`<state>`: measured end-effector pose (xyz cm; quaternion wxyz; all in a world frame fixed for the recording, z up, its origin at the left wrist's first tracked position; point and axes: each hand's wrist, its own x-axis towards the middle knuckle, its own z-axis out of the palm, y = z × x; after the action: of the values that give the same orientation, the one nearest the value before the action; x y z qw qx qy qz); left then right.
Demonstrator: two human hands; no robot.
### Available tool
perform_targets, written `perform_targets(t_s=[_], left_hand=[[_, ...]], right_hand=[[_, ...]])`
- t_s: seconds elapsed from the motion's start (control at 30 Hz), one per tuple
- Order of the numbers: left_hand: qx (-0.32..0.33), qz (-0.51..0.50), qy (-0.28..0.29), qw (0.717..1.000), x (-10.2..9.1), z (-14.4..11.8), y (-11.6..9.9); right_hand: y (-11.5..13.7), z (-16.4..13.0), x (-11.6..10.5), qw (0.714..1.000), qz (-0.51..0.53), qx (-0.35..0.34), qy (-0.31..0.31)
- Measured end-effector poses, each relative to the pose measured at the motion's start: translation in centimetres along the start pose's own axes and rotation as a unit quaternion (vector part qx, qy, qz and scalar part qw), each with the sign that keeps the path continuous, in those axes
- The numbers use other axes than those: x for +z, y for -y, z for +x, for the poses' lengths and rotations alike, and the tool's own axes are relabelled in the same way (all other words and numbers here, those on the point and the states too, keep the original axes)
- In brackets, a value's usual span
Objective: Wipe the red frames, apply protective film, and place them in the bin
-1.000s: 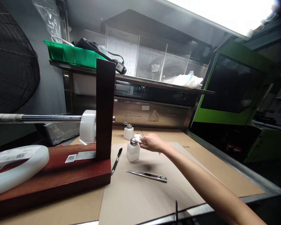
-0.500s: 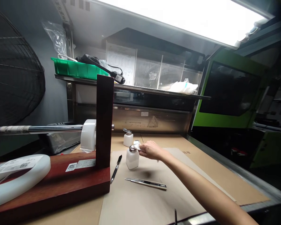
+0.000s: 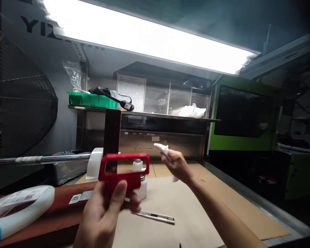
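My left hand (image 3: 103, 215) is raised at the lower middle, thumb and fingers closed on a red plastic part (image 3: 123, 179) with a rectangular opening. To its right my right hand (image 3: 177, 166) pinches a crumpled white wipe (image 3: 162, 148), held above the table and apart from the red part. Partly hidden behind the red part stand two white pump bottles with metal tops, the nearer bottle (image 3: 143, 191) and the farther bottle (image 3: 137, 166). Below them a utility knife (image 3: 158, 217) lies on the brown paper.
On the left, a dark red wooden stand (image 3: 67, 203) carries a metal rod (image 3: 64, 158), a white tape roll (image 3: 94, 165) and a translucent ring (image 3: 47, 199). Behind, a shelf (image 3: 155, 115) holds a green tray (image 3: 90, 100) and a white bag (image 3: 192, 111). A fan (image 3: 28, 93) stands far left.
My left hand has come into view with the red plastic part. My right hand has lifted the wipe away from the nearer bottle, up and right. The view has tilted upward.
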<state>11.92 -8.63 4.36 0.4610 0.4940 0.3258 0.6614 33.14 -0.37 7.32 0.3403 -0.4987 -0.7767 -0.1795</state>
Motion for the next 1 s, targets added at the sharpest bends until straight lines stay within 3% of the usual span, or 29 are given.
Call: perform_targets(t_s=[0.07,0.13,0.23,0.33,0.63,1.0], left_hand=[[0.092,-0.016,0.042,0.995,1.9,1.9,-2.6],[0.155,-0.035,0.08,0.984,3.8,3.0,-5.1],[0.199,-0.074,0.129,0.969,6.4,3.1,-8.0],[0.228,-0.089,0.163,0.956,8.6,2.2,-10.1],[0.273,-0.142,0.197,0.931,12.1,0.9,-13.5],[0.276,-0.133,0.198,0.931,12.6,0.1,-14.3]], right_hand=[[1.2,-0.5,-4.5,0.986,0.044,-0.054,-0.152],[2.5,-1.2,-8.8,0.96,0.031,-0.127,-0.25],[4.1,-2.1,-13.8,0.932,-0.049,-0.195,-0.302],[4.9,-2.4,-16.9,0.913,-0.14,-0.221,-0.312],[5.1,-2.5,-21.4,0.869,-0.289,-0.213,-0.341],[7.0,-2.0,-22.9,0.807,-0.41,-0.203,-0.373]])
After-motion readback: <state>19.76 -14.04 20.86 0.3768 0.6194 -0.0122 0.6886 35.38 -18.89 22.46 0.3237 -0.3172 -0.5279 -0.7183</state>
